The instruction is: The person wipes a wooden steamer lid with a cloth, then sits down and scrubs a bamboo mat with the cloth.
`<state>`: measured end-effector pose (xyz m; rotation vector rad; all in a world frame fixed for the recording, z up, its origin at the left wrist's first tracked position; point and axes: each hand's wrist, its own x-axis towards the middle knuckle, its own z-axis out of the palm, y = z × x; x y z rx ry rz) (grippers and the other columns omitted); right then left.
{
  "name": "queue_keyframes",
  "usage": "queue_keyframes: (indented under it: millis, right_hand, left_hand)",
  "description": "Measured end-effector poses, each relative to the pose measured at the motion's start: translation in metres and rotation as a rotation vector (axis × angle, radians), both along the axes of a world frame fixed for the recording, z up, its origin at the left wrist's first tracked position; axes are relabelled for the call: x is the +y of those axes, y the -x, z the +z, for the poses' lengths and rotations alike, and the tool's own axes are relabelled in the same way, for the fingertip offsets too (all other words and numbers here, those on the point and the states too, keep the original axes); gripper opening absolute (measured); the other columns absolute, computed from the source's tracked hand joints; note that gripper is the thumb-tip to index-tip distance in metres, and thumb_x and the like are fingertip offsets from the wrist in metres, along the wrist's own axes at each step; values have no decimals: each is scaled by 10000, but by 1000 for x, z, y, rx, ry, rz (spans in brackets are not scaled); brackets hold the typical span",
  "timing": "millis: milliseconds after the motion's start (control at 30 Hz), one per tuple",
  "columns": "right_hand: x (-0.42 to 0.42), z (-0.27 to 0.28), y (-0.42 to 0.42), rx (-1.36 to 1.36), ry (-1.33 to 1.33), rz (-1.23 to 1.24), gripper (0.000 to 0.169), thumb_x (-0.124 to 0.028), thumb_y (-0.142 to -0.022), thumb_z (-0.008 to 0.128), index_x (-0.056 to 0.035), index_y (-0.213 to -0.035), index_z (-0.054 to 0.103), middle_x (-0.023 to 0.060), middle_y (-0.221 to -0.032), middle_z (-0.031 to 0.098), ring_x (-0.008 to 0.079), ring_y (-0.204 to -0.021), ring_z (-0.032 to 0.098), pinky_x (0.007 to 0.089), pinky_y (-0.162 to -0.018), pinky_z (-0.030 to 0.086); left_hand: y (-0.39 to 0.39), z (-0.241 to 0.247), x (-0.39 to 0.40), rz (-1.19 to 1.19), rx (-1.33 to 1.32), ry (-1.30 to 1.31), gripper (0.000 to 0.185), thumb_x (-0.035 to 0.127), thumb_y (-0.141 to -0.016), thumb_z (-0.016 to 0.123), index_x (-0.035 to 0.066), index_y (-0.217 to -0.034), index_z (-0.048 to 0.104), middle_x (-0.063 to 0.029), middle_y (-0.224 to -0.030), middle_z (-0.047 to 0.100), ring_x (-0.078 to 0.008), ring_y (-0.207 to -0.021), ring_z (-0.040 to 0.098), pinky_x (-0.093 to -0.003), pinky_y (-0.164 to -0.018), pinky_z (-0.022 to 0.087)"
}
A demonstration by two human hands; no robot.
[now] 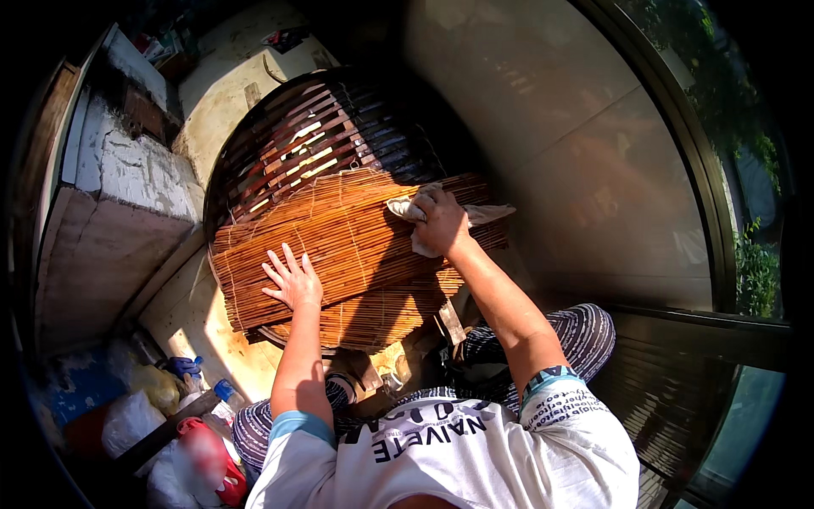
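A mat of thin reddish-brown sticks (343, 235), bound with string, lies folded or layered across a round slatted rack (286, 159) with a dark rim. My left hand (294, 280) rests palm down on the mat's left part, fingers spread. On the right part of the mat, my right hand (440, 219) is closed around a pale, crumpled cloth (489, 214) and presses it against the sticks. The cloth's ends stick out on both sides of the hand. Shadow covers the mat's right end and the rack's upper right.
Left of the rack stands a worn, whitish block-like structure (149, 172). Plastic bags (133, 423), a plastic bottle (227, 393) and a red bag (232, 477) lie at the lower left. A smooth panel (572, 146) rises close on the right. My knees are below the rack.
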<state>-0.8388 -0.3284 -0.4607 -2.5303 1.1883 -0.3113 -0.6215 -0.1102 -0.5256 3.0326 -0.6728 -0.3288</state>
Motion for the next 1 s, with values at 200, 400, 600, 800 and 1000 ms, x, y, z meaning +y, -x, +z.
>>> queue_keyframes:
  millis: [200,400,600,800,1000]
  right_hand:
    - [-35,-19,12,206,-115,-200,487,-261,-755,644,-215,-1238,596,102,-1285,512,302,-1182,507,423,-937,479]
    - [-84,59,13,281,-148,-386,329,-301,-842,618,-128,-1118,662,159,-1225,536,304,-1136,547,399,-913,499]
    - [48,38,-23,-195,106,22,457,-177,-693,707,-187,-1141,619,124,-1124,560,349,-1086,533,486,-945,424]
    - [54,-43,30,-279,86,260,594,-140,-555,760,-195,-1123,596,125,-1103,536,345,-1045,521,485,-901,422]
    - [-49,-56,140,-252,178,-389,493,-80,-631,721,-165,-1106,620,171,-1162,529,387,-1047,507,460,-890,455]
  left_hand:
    - [-2,1,8,-12,-15,-30,587,533,-993,250,309,-1525,148,-30,-1606,23,-300,-1470,-2,-687,-1082,21]
    - [2,1,-1,-13,2,-5,583,531,-994,242,310,-1525,151,-21,-1606,14,-296,-1471,-5,-686,-1083,20]
    - [-1,-4,4,-4,-43,12,575,521,-993,279,304,-1518,186,-29,-1603,49,-301,-1468,30,-696,-1076,53]
    - [0,-4,5,-8,-48,16,581,525,-994,268,296,-1521,179,-34,-1603,48,-298,-1469,31,-679,-1088,45]
    - [4,-5,-3,-15,-40,4,580,535,-993,246,307,-1521,171,-39,-1603,47,-311,-1467,28,-684,-1084,49]
